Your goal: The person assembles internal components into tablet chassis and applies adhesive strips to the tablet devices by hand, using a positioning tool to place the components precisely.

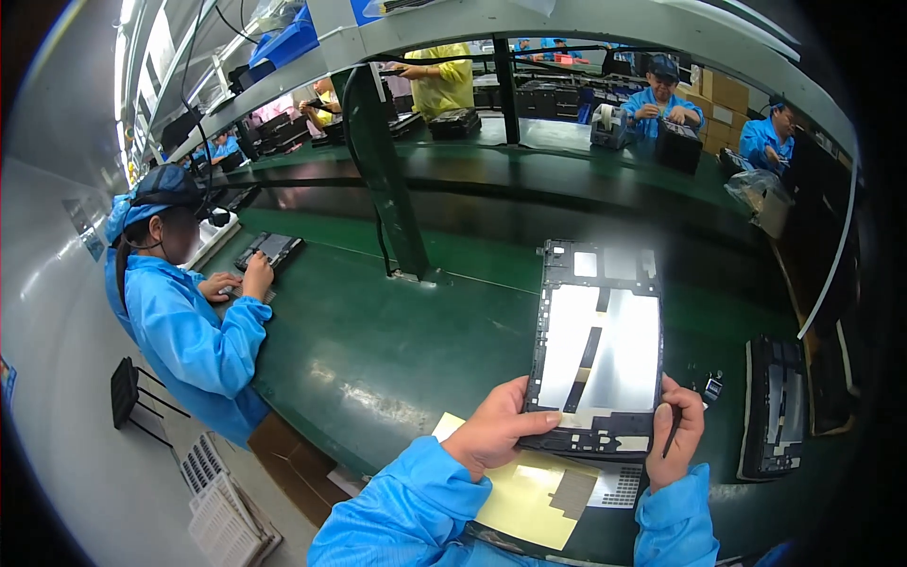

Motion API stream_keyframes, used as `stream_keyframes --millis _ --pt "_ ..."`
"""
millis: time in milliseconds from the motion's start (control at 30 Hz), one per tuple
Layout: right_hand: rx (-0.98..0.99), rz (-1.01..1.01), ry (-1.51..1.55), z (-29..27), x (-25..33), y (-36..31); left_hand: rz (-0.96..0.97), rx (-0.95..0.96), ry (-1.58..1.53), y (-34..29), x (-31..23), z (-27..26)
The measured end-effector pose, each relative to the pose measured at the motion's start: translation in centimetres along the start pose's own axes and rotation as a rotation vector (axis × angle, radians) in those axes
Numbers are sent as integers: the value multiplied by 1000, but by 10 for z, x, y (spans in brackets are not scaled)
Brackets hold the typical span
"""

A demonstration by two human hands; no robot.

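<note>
1. Here, both hands hold a flat tablet back frame (597, 350) upright-facing over the green bench (378, 350), at about 5 o'clock in the view.
2. Left hand (493, 433) closed on the frame's lower-left corner, thumb lying across the bottom edge. Right hand (677, 437) closed on the lower-right corner, fingers curled behind it.
3. Frame looks thin and rigid, dark rim around two shiny metal panels; likely light, but prone to flex or scratch if pinched mid-panel.
4. Best hold, by my reckoning: the dark rim at the edges, never the reflective faces or the cut-out top.
5. Yellow sheet (529, 491) lies on the bench under the hands; a second dark frame (773, 406) rests at 3 o'clock.
6. A co-worker in a blue coat (189, 331) works at 9 o'clock.
</note>
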State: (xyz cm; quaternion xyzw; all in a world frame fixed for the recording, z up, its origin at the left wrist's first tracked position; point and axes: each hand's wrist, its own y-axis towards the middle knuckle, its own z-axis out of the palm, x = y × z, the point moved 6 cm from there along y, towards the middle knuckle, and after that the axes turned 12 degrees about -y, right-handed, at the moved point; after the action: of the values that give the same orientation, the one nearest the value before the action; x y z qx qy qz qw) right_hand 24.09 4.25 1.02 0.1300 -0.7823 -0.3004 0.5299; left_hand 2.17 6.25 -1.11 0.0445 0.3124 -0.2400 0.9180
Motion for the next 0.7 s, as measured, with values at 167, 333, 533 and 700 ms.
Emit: stream_keyframes --millis 167,333,533,700 --pt "-47 121 54 1 -23 -6 -15 -112 -203 -24 -2 7" --pt "265 9 -444 19 -16 -8 113 -275 -255 -71 -13 -19" --pt "297 29 -450 25 -2 -5 545 -621 -216 -93 -57 -97" --pt "296 34 -441 24 -8 -6 622 -791 24 -88 -96 -132"
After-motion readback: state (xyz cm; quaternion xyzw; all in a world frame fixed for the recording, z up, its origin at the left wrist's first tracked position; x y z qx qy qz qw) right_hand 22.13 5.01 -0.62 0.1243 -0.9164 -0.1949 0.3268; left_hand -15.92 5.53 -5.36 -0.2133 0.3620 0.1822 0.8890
